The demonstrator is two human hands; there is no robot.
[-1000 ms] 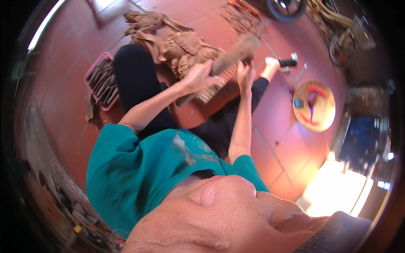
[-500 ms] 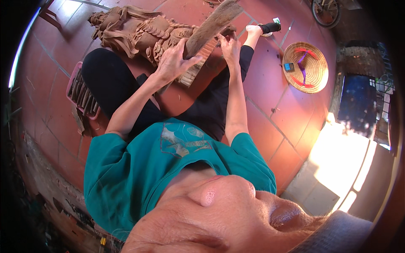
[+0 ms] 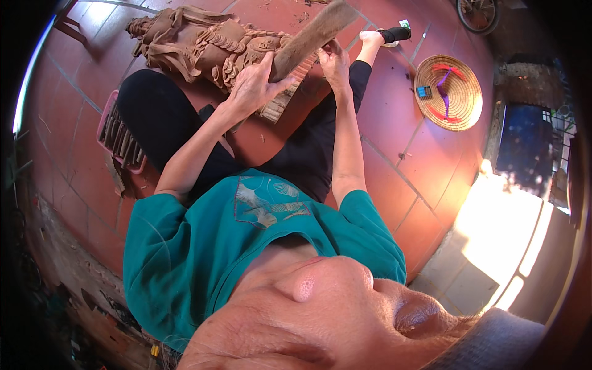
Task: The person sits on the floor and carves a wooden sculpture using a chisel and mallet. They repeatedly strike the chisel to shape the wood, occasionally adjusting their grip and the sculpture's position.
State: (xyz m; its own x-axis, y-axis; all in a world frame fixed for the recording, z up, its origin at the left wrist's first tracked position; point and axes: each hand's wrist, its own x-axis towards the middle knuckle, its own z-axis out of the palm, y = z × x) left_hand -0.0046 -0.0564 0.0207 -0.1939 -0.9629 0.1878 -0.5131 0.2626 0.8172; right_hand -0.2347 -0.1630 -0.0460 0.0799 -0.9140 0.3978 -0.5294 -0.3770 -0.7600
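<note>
A carved wooden statue [image 3: 216, 46] of a robed figure lies on its side across the floor in front of my legs. Over its base end, a long flat wooden board [image 3: 314, 34] slants up to the right. My left hand [image 3: 254, 85] grips the board's lower end, thumb on the near side. Beneath that hand shows the pale, ribbed wooden base [image 3: 277, 106]. Close by the board's right edge, my right hand [image 3: 335, 65] is closed with fingers bent; whatever it holds is hidden behind the fingers and board.
A pink tray [image 3: 106, 137] of chisel-like tools sits left of my bent knee. To the right, an upturned woven straw hat [image 3: 465, 83] with a purple strap holds a small blue box [image 3: 423, 92]. A bicycle wheel [image 3: 478, 13] stands at the far right.
My right hand has shifted slightly up and left, closer to the board. My left hand keeps its grip, and the board has barely moved.
</note>
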